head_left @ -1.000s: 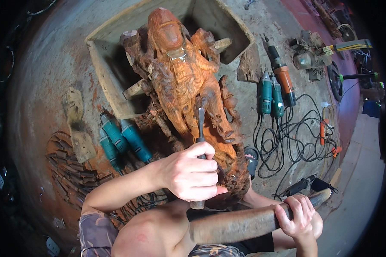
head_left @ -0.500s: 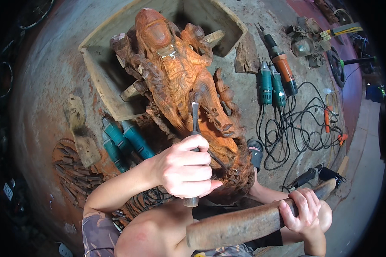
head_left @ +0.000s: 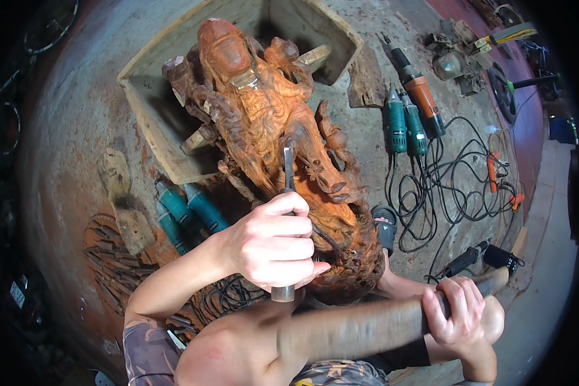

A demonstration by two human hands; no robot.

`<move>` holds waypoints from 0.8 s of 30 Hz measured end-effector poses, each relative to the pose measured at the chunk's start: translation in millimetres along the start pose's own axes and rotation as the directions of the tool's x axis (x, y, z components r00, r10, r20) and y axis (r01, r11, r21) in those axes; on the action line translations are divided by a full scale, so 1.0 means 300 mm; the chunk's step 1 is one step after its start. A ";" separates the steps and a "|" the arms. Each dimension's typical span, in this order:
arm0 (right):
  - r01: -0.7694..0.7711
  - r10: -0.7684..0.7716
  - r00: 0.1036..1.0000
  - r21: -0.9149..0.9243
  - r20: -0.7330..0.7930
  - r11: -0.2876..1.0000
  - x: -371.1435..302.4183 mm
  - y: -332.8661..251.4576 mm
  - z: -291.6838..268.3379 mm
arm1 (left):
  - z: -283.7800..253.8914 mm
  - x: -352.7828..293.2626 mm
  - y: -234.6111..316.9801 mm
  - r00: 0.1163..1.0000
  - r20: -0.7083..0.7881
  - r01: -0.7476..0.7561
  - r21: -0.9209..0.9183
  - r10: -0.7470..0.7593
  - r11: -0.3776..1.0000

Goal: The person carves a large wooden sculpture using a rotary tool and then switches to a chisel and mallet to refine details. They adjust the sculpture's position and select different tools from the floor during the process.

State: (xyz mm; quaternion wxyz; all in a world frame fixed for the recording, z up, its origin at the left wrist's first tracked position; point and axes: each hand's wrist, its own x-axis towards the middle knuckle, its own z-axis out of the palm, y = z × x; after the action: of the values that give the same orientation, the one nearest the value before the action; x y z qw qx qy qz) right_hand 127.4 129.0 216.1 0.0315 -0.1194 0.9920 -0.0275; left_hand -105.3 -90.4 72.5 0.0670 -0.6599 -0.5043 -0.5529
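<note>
A reddish-brown carved wooden figure (head_left: 267, 112) lies tilted in front of me, its upper end over a trough. My left hand (head_left: 273, 243) is closed around a chisel (head_left: 289, 172); the blade points away from me, its tip over the middle of the carving. Whether the edge touches the wood, I cannot tell. The butt of the handle sticks out below my fist. In my right hand (head_left: 455, 313) is a long wooden club-like mallet (head_left: 357, 329), gripped near its narrow end. Its thick end is motion-blurred, close below the chisel's butt.
A worn trough (head_left: 149, 116) supports the carving. Left of it lie teal power tools (head_left: 185, 209) and many loose chisels (head_left: 112, 257). On the right are teal die grinders (head_left: 397, 125), an orange-and-black grinder (head_left: 421, 96) and tangled black cords (head_left: 431, 186). A wood block (head_left: 367, 83) lies beside the trough.
The mallet's thick end has risen slightly toward the chisel's butt and is blurred. My left hand keeps its hold on the chisel. The whole view has shifted a little.
</note>
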 end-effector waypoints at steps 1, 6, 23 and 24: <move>0.009 -0.009 1.000 -0.014 0.002 1.000 0.002 0.003 -0.001 | -0.002 0.002 -0.001 1.000 0.001 0.005 -0.004 -0.005 1.000; 0.070 -0.071 0.996 -0.022 -0.048 0.997 0.009 0.011 0.005 | -0.007 0.010 -0.002 1.000 0.010 -0.001 0.002 0.001 1.000; 0.012 -0.009 1.000 0.123 -0.022 0.992 0.018 -0.011 -0.050 | -0.049 0.082 -0.002 0.994 0.056 0.095 -0.071 -0.091 0.993; -0.021 0.018 1.000 0.131 0.019 0.991 0.019 -0.013 -0.056 | -0.053 0.086 -0.002 0.993 0.062 0.103 -0.081 -0.098 0.991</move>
State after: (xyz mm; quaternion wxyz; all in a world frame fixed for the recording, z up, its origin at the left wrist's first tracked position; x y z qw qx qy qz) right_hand 121.7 124.6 232.6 0.0485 -0.1077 0.9888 -0.0911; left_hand -119.4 -85.1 98.9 -0.0033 -0.6518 -0.5149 -0.5568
